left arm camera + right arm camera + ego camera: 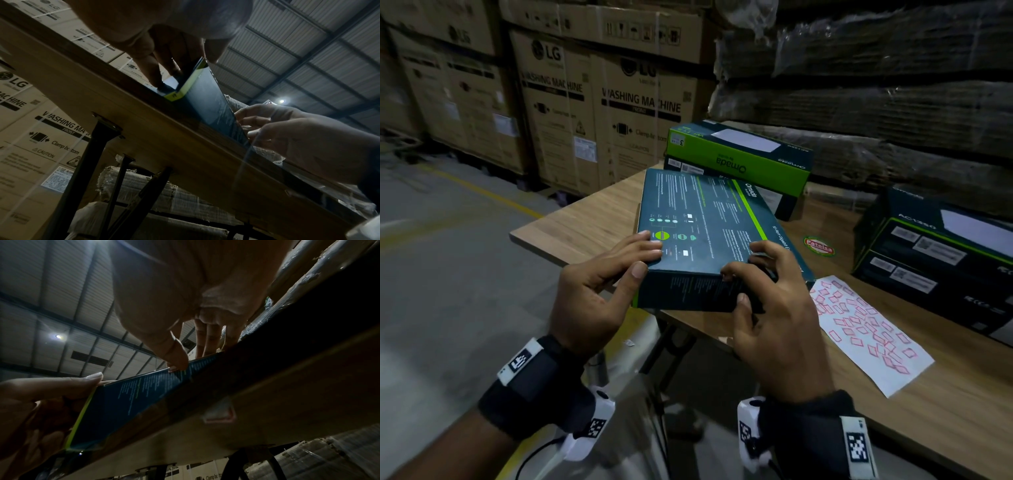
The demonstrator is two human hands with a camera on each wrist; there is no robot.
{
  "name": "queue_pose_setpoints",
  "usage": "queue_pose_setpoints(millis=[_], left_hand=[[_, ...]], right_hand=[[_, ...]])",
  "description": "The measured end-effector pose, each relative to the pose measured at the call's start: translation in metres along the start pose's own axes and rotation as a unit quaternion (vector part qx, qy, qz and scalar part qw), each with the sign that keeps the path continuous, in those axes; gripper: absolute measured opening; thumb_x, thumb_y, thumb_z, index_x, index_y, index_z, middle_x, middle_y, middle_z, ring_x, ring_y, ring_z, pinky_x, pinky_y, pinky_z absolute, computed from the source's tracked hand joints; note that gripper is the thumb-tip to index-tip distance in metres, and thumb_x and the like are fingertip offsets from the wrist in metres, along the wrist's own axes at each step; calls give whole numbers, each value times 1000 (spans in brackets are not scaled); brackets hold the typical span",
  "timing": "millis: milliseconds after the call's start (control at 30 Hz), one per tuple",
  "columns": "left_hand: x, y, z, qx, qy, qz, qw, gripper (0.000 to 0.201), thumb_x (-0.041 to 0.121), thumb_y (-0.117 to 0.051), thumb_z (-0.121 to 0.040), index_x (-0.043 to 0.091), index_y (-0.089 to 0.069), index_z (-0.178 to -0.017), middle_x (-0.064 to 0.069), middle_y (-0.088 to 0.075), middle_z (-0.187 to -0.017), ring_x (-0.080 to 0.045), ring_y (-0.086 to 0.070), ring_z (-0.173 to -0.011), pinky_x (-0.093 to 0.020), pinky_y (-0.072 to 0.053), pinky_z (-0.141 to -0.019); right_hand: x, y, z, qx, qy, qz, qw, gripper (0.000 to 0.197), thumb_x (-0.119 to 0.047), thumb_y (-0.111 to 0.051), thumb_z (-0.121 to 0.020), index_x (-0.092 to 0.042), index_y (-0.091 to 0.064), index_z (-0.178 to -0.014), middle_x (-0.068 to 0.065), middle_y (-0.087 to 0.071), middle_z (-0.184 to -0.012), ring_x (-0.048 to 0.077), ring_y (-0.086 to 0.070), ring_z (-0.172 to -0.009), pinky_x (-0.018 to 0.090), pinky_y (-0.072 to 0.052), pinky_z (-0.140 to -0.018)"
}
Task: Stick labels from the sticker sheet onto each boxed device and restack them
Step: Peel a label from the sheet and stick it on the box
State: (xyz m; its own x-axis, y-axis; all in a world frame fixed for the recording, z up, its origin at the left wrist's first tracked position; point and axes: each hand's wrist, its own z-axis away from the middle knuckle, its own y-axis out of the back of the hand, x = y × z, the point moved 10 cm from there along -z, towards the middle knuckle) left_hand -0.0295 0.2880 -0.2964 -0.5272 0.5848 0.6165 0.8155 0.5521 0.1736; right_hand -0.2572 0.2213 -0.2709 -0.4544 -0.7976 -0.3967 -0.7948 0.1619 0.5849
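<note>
A flat dark teal Omada box [702, 222] lies at the near edge of the wooden table [592, 219], its near end overhanging. My left hand [647, 258] grips its near left corner, fingers on top and thumb on the near side face. My right hand [736, 284] pinches the near right corner, curled fingers on top and thumb on the side face. The right wrist view shows the thumb tip [176, 360] pressing the upper edge of the box [139, 395]. The white sticker sheet [866, 335], with several red-outlined labels, lies flat right of my right hand.
Green Omada boxes [739, 157] are stacked behind the held box. A larger dark box [941, 263] stands at the right. A round red-and-green sticker [819, 245] is on the tabletop. Washing machine cartons [599, 102] and wrapped pallets line the back. Floor lies left of the table.
</note>
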Motion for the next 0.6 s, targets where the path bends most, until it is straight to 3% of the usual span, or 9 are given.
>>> queue_pose_setpoints(millis=[167,300,400,600], left_hand=[[3,-1,-1,-3,0,-3,1000,31,19,-59,-105,1,-75,-125,-9,-74,-134,-23,-63,-140,-45,-48,-120],[4,-2,0,-1,-5,-7,1000,28,14,-60,-105,1,-75,-124,-9,-75,-133,-23,-64,-139,-40,-48,-120],[2,-2,0,0,-7,-10,1000,28,15,-60,-105,1,-76,-123,-9,-75,-133,-23,-64,-139,-40,-48,-119],[0,-2,-1,-9,-11,-7,1000,29,16,-60,-106,-1,-75,-124,-11,-74,-134,-26,-63,-140,-45,-48,-119]], right_hand=[[3,-2,0,29,-22,-18,999,44,-7,-65,-75,-25,-72,-115,-3,-55,-139,21,-55,-126,42,-46,-106],[7,-1,0,86,-42,-43,994,27,-19,-74,-95,-24,-72,-122,-9,-63,-129,15,-57,-122,37,-45,-105],[13,-4,-2,93,-47,-29,994,28,-26,-74,-98,-24,-71,-126,-9,-65,-127,15,-59,-119,34,-46,-104],[19,-4,-4,92,-32,-50,994,23,-18,-77,-95,-18,-71,-118,-7,-66,-118,20,-62,-112,39,-49,-98]])
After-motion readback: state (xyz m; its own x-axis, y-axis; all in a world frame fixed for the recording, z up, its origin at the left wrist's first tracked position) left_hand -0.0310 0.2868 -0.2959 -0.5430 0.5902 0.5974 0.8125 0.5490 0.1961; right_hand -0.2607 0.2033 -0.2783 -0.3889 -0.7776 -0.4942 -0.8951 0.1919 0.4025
